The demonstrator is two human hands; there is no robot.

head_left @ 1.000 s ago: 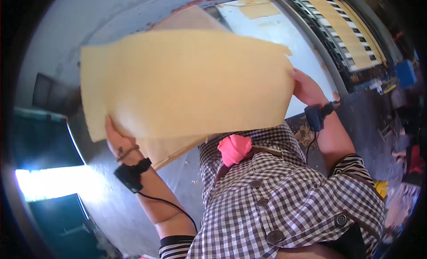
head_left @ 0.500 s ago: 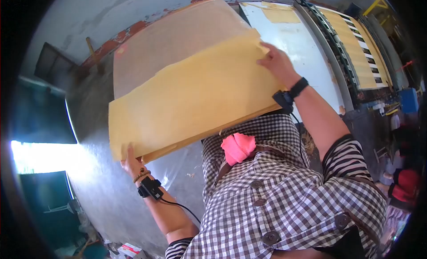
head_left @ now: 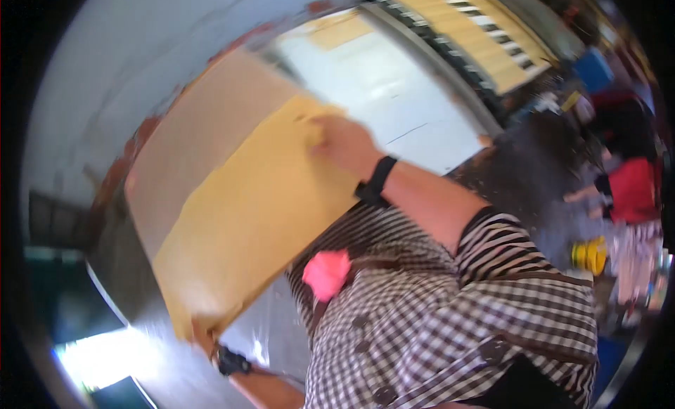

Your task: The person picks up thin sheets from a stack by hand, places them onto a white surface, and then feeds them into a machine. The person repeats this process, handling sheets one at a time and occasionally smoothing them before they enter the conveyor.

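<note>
Holding a big yellow sheet (head_left: 253, 205) flat over the stack of sheets (head_left: 197, 135).
Our right hand (head_left: 344, 143) presses down near its far corner, our left hand (head_left: 204, 333) grips the near corner, though it's blurry. White table (head_left: 380, 79) sits just beyond.

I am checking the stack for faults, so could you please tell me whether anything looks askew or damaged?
The thin yellow veneer sheet lies skewed across the paler brown sheet beneath, edges not lined up. The right hand presses its far edge and the left hand is at its near corner. Blur hides any tears.
</note>
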